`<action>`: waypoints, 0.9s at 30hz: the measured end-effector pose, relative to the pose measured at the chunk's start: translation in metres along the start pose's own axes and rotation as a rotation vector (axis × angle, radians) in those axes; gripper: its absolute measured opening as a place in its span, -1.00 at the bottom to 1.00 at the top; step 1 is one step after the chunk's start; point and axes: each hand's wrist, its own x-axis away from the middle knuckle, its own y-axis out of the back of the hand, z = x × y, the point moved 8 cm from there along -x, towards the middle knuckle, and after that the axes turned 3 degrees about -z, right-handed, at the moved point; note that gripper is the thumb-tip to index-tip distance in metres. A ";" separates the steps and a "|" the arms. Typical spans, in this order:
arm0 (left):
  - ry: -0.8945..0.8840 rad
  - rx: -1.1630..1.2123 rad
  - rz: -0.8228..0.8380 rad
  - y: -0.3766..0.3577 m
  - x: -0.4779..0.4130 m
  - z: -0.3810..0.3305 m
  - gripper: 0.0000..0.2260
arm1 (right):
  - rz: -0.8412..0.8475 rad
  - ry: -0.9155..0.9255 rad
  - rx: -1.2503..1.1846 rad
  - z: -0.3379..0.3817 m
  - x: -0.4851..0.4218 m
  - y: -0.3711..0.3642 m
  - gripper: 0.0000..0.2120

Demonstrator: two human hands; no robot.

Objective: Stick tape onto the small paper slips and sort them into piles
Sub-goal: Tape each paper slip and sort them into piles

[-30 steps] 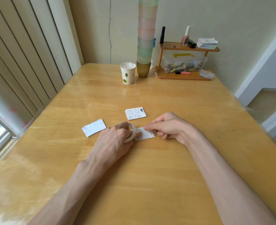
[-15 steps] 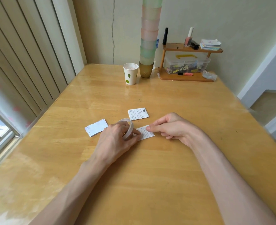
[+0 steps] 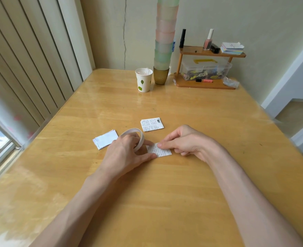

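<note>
Paper slip (image 3: 160,151) w/ small printed text is lying flat on the wooden table (image 3: 165,202), roughly mid-table, between both hands. Right hand (image 3: 186,143) is pinching the paper slip at its far-left edge, index tip + thumb closed on it, other fingers curled under. Can't tell if a tape end is sitting btw those fingertips.

Left hand (image 3: 127,154) is gripping the tape roll (image 3: 138,138): fingers curled thru the ring, roll standing on edge and tilting, right beside the slip's left side. Left thumb is pressing down at the slip's near-left corner.

Printed pile (image 3: 152,124) is sitting face up just beyond the hands, apart from the slip. White pile (image 3: 105,141), blank side up, is lying left of the roll, just beside the left knuckles, edges slightly fanned.

Farther back, a paper cup (image 3: 143,80) w/ green leaf print is standing near the far edge. Just right of it a tall stack of pastel cups (image 3: 165,41) is rising out of frame, w/ a brown cup (image 3: 161,75) at the base. Right again, a 2-tier wooden rack (image 3: 206,85) is holding a clear plastic box (image 3: 206,70) w/ yellow handle on the lower tier, an orange marker (image 3: 204,80) lying in front of it. Upper tier is carrying a black tube (image 3: 182,38), a nail polish bottle (image 3: 208,41) and a stack of cards (image 3: 232,48). Vertical blinds (image 3: 31,68) are running along the left side.
</note>
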 end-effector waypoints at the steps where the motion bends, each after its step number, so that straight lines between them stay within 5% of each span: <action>1: -0.002 0.008 0.016 -0.001 0.000 0.000 -0.67 | 0.000 -0.006 0.017 0.000 0.000 -0.001 -0.80; 27: -0.032 0.064 0.047 -0.004 -0.002 -0.001 -0.71 | -0.097 -0.077 0.224 0.004 -0.005 -0.001 -0.72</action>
